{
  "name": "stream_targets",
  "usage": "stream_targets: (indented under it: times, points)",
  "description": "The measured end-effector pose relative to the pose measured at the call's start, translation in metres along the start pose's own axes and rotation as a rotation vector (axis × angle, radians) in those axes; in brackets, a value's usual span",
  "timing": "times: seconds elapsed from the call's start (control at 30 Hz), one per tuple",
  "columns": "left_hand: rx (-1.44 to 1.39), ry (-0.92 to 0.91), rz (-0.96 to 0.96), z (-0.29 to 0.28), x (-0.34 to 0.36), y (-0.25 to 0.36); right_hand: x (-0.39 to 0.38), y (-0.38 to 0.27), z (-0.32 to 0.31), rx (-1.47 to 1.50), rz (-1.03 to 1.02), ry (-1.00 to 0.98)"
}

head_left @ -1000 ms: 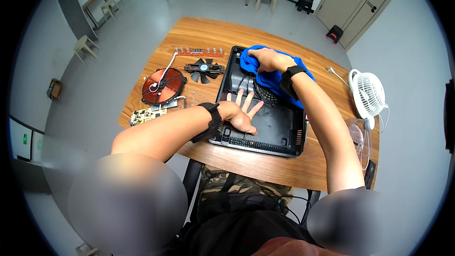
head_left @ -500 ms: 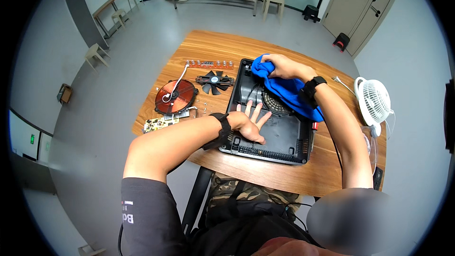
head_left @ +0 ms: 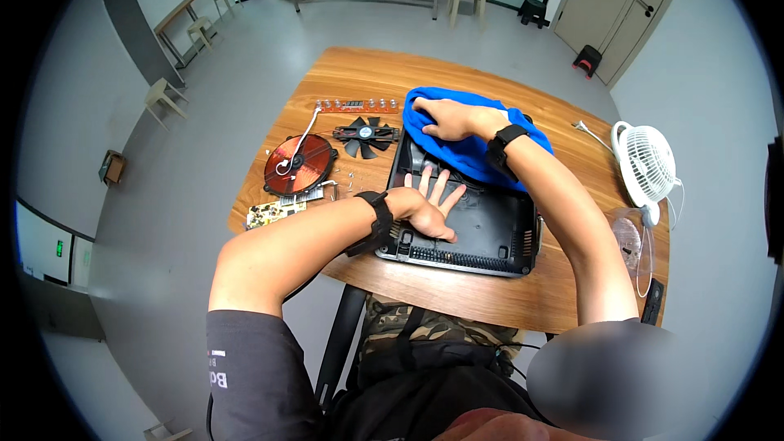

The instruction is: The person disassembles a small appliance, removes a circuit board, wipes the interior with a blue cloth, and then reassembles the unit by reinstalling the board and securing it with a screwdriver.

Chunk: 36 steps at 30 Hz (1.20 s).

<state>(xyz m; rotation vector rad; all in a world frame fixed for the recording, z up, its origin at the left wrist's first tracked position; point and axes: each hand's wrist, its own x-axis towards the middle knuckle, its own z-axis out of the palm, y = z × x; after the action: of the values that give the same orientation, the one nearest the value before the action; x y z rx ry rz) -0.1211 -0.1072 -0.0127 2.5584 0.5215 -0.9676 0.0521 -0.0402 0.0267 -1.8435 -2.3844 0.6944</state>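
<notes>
A black plastic housing point(head_left: 488, 224), shaped like a shallow tray with vent slots along its near side, lies on the wooden table. My left hand point(head_left: 426, 206) rests flat on its inner floor, fingers spread, holding nothing. Over the far part of the housing spreads a blue cloth point(head_left: 467, 159). With its fingers bent into the cloth, my right hand point(head_left: 449, 118) grips it at the housing's far left corner. The cloth hides the round grille and most of the far rim.
Left of the housing lie a black fan point(head_left: 365, 137), a copper coil disc point(head_left: 299, 165), a strip circuit board point(head_left: 356, 105), a yellowish circuit board point(head_left: 273, 213) and small screws. A white fan point(head_left: 645, 165) and a clear plastic bag point(head_left: 627, 242) sit at the right edge.
My right hand has moved left with the cloth, which now spreads wider and covers the round grille. My left hand stays in place on the housing.
</notes>
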Motion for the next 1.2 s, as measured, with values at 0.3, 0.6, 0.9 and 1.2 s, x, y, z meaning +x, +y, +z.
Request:
stream_targets:
  times: [0.3,0.6,0.9,1.2]
  points:
    - [0.011,0.011,0.002,-0.002,-0.001,0.004,0.019,-0.004,0.008,-0.063,0.049,0.086]
    - [0.014,0.005,-0.008,-0.007,-0.007,0.005,0.017,0.001,0.005,-0.099,-0.101,0.167]
    - [-0.022,-0.017,0.001,-0.001,-0.005,0.001,-0.025,-0.026,0.002,0.122,-0.346,-0.051]
    - [-0.066,-0.013,-0.022,0.005,0.004,-0.003,-0.035,-0.043,0.034,-0.105,-0.108,-0.108]
